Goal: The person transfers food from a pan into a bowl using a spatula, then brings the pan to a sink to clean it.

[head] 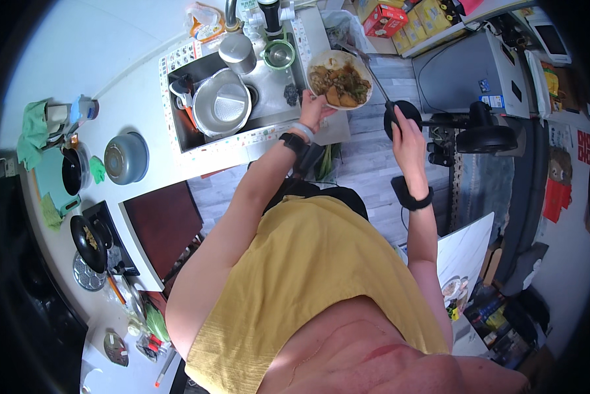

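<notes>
My left hand grips the near rim of a white bowl of food, which holds brown chunks and greens. The bowl is beside the sink's right edge. My right hand is closed around the dark handle of a long metal utensil; its far end reaches up past the bowl's right rim, and its head is unclear. A lined bin stands just beyond the bowl. In the steel sink are a metal pot with a perforated piece in it, a steel container and a green-rimmed strainer.
An upturned grey pot rests on the counter at left. A frying pan with food scraps sits over the stove. A black fan stands right of my right hand, near a grey cabinet. A white marble-patterned tabletop is at right.
</notes>
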{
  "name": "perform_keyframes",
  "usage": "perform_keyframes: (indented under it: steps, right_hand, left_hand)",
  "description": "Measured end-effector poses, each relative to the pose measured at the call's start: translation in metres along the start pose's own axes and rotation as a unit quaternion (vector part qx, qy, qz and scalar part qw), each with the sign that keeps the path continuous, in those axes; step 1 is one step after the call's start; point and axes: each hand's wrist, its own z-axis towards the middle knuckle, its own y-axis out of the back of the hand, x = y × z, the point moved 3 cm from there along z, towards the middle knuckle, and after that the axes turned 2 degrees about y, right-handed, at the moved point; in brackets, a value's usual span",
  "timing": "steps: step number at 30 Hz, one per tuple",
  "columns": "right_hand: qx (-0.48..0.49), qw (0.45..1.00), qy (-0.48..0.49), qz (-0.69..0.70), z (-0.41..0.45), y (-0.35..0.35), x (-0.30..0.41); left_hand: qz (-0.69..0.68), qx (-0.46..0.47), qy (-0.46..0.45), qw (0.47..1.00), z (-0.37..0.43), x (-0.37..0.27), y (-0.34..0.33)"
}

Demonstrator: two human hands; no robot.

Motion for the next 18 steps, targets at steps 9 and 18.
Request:
perform_keyframes:
  steps: [9, 18]
  right_hand:
    - [0.047, 0.997, -0.005, -0.063, -0.035, -0.001, 0.021]
    - [0.109, 0.983, -0.026, -0.147, -0.025, -0.014, 0.046]
  left_hand:
    - [-0.001, 0.008, -0.028, 1.000, -0.006, -0.004, -0.005]
    - [-0.015, 0.016, -0.046, 0.999, -0.009, 0.001, -0.009]
